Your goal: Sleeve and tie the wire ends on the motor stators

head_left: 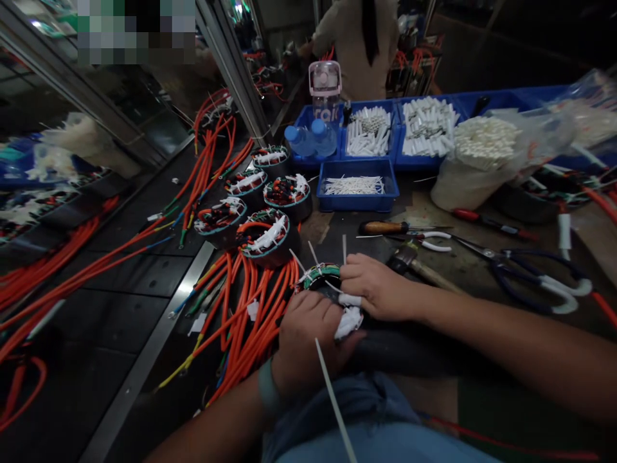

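A motor stator (pixel 322 278), a round wound ring with green and white parts, sits close in front of my body. My left hand (pixel 308 331) is wrapped over its near left side, by a white bundle (pixel 349 321) on the ring. Curled over the right rim is my right hand (pixel 378 287), its fingers closed and a white sleeve (pixel 349 299) beneath them. Loose cable tie tails stick up from the ring; one white tail (pixel 344 249) rises at my right fingertips. A long cable tie (pixel 332 395) juts toward me below my left hand. My fingers hide much of the ring.
Several finished-looking stators (pixel 264 238) with orange cables (pixel 245 321) stand left. Behind are a blue tray of white ties (pixel 357 200) and bins of white sleeves (pixel 370 132). Right lie a screwdriver (pixel 385 227), a hammer (pixel 407 256) and scissors (pixel 540 276). A person (pixel 354 38) is beyond.
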### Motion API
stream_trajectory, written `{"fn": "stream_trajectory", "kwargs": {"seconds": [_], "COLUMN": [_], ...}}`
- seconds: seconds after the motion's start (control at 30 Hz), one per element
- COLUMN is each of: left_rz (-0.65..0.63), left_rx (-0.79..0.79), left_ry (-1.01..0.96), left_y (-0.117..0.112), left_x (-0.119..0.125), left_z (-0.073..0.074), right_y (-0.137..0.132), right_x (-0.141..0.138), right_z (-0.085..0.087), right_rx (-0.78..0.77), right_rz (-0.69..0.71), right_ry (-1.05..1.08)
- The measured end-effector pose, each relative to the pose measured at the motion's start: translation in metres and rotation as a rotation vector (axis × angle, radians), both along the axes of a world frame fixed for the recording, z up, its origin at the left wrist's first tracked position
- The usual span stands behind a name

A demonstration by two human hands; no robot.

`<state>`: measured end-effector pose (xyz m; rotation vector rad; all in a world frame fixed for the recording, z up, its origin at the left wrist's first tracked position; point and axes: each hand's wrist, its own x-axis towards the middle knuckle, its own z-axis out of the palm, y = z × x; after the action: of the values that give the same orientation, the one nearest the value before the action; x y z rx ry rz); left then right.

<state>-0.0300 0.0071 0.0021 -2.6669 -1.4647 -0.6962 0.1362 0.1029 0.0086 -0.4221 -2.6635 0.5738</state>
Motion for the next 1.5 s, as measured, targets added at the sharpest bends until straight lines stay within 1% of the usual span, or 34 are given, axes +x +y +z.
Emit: {"fn": "stream_trajectory", "kwargs": {"seconds": [0.03, 0.07, 0.1, 0.13, 0.17, 0.2, 0.23, 0.27, 0.33, 0.37, 0.4, 0.43, 0.5, 0.53, 0.57, 0.6, 0.63, 0.67, 0.7, 0.77, 0.8, 0.83, 0.87, 0.9, 0.97, 1.03, 1.07, 1.17, 1.23, 1.3, 1.37, 1.43, 1.5], "left_rz": [0.009, 0.035, 0.072, 0.105, 0.123, 0.111, 0.073, 0.025, -0.027, -0.020, 0.001, 0.032, 0.090, 0.112, 0.120, 0.111, 0.093, 0.071, 0.057, 0.053, 0.052, 0.044, 0.033, 0.032, 0.050, 0.061, 0.051, 0.016, 0.029, 0.099, 0.179, 0.190, 0.117], "left_rx": [0.042, 0.112, 0.182, 0.225, 0.226, 0.182, 0.099, 0.000, -0.149, -0.209, -0.265, -0.311, -0.363, -0.375, -0.384, -0.401, -0.416, -0.419, -0.404, -0.336, -0.318, -0.322, -0.344, -0.369, -0.404, -0.414, -0.424, -0.443, -0.426, -0.397, -0.383, -0.396, -0.425], "left_ry": [0.006, 0.003, -0.010, -0.023, -0.031, -0.027, -0.011, 0.001, -0.066, -0.157, -0.278, -0.417, -0.663, -0.728, -0.733, -0.670, -0.545, -0.376, -0.192, 0.108, 0.189, 0.210, 0.168, 0.075, -0.176, -0.369, -0.418, -0.490, -0.552, -0.624, -0.655, -0.592, -0.462], "left_y": [-0.004, -0.008, -0.012, -0.016, -0.019, -0.020, -0.021, -0.020, -0.016, -0.015, -0.013, -0.012, -0.011, -0.011, -0.011, -0.010, -0.008, -0.006, -0.003, 0.006, 0.011, 0.016, 0.020, 0.025, 0.033, 0.039, 0.040, 0.041, 0.040, 0.041, 0.046, 0.055, 0.067], "left_x": [-0.003, -0.007, -0.013, -0.018, -0.023, -0.027, -0.030, -0.030, -0.027, -0.024, -0.021, -0.018, -0.015, -0.015, -0.016, -0.016, -0.016, -0.015, -0.013, -0.007, -0.004, -0.002, 0.000, 0.001, 0.002, 0.003, 0.004, 0.007, 0.007, 0.005, 0.002, 0.000, -0.001], "left_z": [0.002, 0.004, 0.006, 0.008, 0.010, 0.012, 0.013, 0.014, 0.014, 0.014, 0.014, 0.013, 0.014, 0.017, 0.020, 0.026, 0.032, 0.039, 0.046, 0.056, 0.058, 0.057, 0.055, 0.051, 0.042, 0.037, 0.035, 0.035, 0.036, 0.039, 0.043, 0.050, 0.056], "right_y": [0.000, -0.001, -0.002, -0.004, -0.007, -0.011, -0.015, -0.019, -0.024, -0.026, -0.027, -0.027, -0.031, -0.034, -0.040, -0.046, -0.054, -0.062, -0.070, -0.081, -0.083, -0.083, -0.080, -0.076, -0.064, -0.052, -0.047, -0.040, -0.041, -0.042, -0.040, -0.035, -0.028], "right_x": [0.009, 0.026, 0.048, 0.078, 0.112, 0.149, 0.186, 0.221, 0.277, 0.297, 0.309, 0.316, 0.315, 0.309, 0.298, 0.284, 0.268, 0.249, 0.229, 0.188, 0.169, 0.152, 0.138, 0.126, 0.110, 0.101, 0.098, 0.095, 0.099, 0.104, 0.106, 0.102, 0.092], "right_z": [0.002, 0.003, 0.002, 0.000, -0.005, -0.013, -0.023, -0.035, -0.057, -0.065, -0.071, -0.074, -0.069, -0.062, -0.053, -0.042, -0.030, -0.019, -0.008, 0.008, 0.012, 0.016, 0.018, 0.019, 0.021, 0.023, 0.024, 0.026, 0.023, 0.016, 0.007, 0.000, -0.004], "right_rx": [-0.075, -0.147, -0.191, -0.205, -0.133, -0.004, 0.121, 0.217, 0.256, 0.232, 0.180, 0.099, -0.100, -0.199, -0.290, -0.360, -0.404, -0.433, -0.407, -0.271, -0.166, -0.066, 0.035, 0.126, 0.254, 0.319, 0.333, 0.368, 0.401, 0.428, 0.441, 0.447, 0.461], "right_rz": [-0.012, -0.058, -0.150, -0.283, -0.499, -0.706, -0.837, -0.895, -0.899, -0.886, -0.879, -0.887, -0.921, -0.933, -0.943, -0.958, -0.961, -0.967, -0.952, -0.760, -0.673, -0.587, -0.526, -0.483, -0.424, -0.380, -0.356, -0.302, -0.306, -0.371, -0.446, -0.483, -0.472], "right_ry": [0.023, 0.060, 0.105, 0.151, 0.188, 0.194, 0.173, 0.152, 0.079, 0.036, 0.006, -0.004, 0.023, 0.048, 0.065, 0.061, 0.034, -0.022, -0.095, -0.257, -0.323, -0.391, -0.455, -0.512, -0.601, -0.640, -0.648, -0.681, -0.696, -0.681, -0.650, -0.632, -0.630]}}
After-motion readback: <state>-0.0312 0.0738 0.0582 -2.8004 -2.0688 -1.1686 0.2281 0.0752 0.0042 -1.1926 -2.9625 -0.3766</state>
